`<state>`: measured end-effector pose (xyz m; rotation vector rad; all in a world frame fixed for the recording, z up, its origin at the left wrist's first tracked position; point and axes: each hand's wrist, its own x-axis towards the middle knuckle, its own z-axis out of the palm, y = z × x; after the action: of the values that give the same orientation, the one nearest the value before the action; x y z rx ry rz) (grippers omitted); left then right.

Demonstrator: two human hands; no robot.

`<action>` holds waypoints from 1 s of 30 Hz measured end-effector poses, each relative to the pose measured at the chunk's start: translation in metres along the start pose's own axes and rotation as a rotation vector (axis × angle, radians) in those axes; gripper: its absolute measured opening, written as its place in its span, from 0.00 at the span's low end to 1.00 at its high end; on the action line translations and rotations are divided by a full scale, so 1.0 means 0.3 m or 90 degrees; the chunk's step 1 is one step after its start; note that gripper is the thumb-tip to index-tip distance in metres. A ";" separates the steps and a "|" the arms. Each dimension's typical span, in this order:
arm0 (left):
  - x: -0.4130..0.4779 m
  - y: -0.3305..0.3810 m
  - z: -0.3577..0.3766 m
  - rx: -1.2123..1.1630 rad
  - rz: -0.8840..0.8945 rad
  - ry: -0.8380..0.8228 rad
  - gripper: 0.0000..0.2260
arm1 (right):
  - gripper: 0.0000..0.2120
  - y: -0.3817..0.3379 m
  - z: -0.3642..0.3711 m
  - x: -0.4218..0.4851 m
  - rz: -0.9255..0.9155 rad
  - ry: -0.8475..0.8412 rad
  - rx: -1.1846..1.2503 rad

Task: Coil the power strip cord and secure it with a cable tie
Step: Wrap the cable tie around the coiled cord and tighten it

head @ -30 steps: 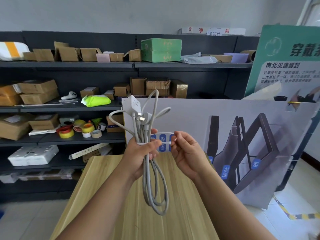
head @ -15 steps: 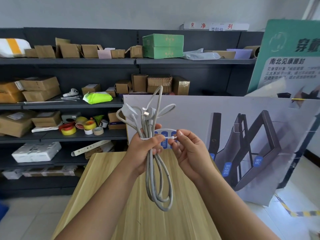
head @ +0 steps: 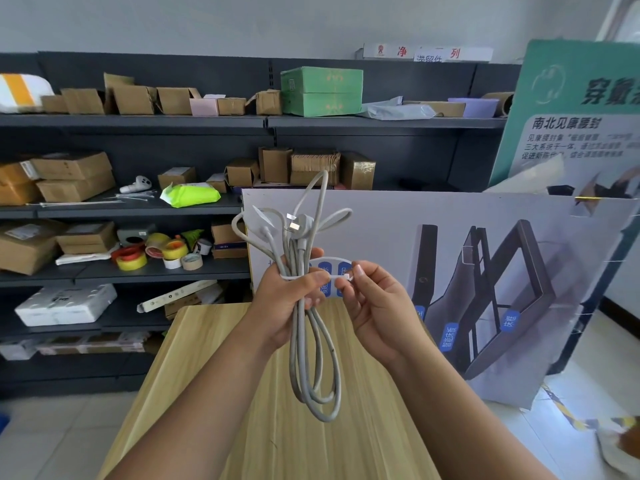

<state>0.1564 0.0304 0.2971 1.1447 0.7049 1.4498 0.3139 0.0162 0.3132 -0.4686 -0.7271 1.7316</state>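
Cord (head: pixel 313 368) loops hang bundled in the left hand (head: pixel 289 299), whose fingers (head: pixel 317 278) are clamped around the middle of the coil, above the wooden counter (head: pixel 214 403) and not touching it. The plug (head: pixel 298 225) and the upper loops stick up just above those fingers, and the long loops dangle below them. A white cable tie (head: pixel 329 263) circles the bundle at the grip and arcs to the right. The right hand (head: pixel 375 306) sits just beside the left, its fingers (head: pixel 356 273) pinched together on the tie's end. Compared with a second ago, the tie's loop looks a little smaller and the bundle hangs slightly more upright; both hands keep the same hold.
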 end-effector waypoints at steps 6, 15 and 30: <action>-0.007 -0.004 -0.002 0.015 -0.010 0.013 0.17 | 0.07 0.000 0.001 -0.009 0.002 0.010 -0.033; -0.016 -0.001 0.006 -0.004 -0.007 -0.011 0.14 | 0.05 -0.008 0.005 -0.023 0.012 0.011 -0.014; -0.002 -0.006 0.053 0.032 0.016 0.041 0.13 | 0.08 -0.024 -0.022 -0.027 -0.025 0.010 -0.061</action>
<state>0.1717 0.0275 0.3010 1.1541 0.7779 1.5032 0.3255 0.0111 0.3130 -0.5298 -0.8055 1.6591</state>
